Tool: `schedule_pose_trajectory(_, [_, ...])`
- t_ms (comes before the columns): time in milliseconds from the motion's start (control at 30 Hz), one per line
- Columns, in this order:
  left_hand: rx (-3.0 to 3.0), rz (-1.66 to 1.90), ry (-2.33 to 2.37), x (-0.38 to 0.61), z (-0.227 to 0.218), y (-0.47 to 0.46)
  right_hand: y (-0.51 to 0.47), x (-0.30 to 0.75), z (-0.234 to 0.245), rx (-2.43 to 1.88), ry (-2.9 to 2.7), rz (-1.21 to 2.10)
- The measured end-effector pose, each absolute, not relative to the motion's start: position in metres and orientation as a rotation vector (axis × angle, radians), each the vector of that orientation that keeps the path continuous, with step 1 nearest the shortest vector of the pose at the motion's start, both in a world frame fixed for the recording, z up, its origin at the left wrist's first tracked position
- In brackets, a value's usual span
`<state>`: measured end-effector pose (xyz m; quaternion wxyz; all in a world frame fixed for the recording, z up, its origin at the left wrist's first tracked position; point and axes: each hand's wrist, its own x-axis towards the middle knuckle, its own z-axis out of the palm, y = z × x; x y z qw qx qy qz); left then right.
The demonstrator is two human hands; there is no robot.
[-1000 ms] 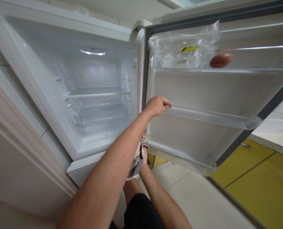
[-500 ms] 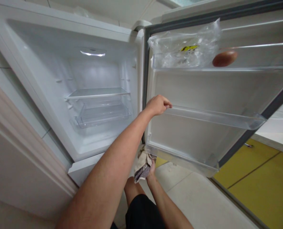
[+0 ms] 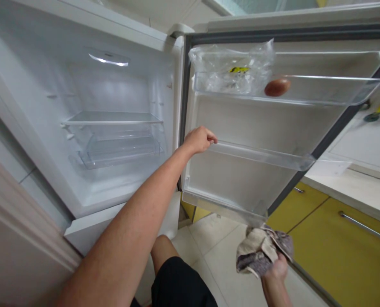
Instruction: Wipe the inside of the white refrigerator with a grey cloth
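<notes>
Left hand grips the middle door shelf; right hand clenches a cloth, bottom shelf just above it. Wiping looks midway: 1 top shelf, above the left hand, remains loaded.

- The fridge fills the left; its door stands swung out on the right.
- Inside the fridge, a shelf sits at mid-height, with a drawer just under it.
- Three bins are stacked on the door: top bin, middle bin, bottom bin.
- In the top bin, a bag lies at the left end, with an egg just right of it.
- The left hand grips the middle bin's left end.
- The right hand, near, holds a cloth just below the bottom bin's right end.
- Cabinets stand behind the door on the right, under a counter.
- The floor lies below the door.
</notes>
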<state>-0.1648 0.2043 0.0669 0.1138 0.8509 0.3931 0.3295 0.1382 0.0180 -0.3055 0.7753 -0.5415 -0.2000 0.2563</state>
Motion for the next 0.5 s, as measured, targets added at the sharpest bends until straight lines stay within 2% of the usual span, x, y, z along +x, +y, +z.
schedule_pose_trajectory(100, [2.481,0.978,1.145,-0.165,0.067,0.206,-0.002,0.164,-0.277,-1.160,-0.213,0.304])
schedule_pose_trajectory(267, [2.467,0.998,1.162,-0.164,0.067,0.208,0.022,0.137,-0.237,-1.085,-0.395,-0.125])
schedule_pose_trajectory(500, [2.492,0.927,1.213,-0.163,0.070,0.201,0.081,0.037,-0.271,-1.186,-0.732,-0.524])
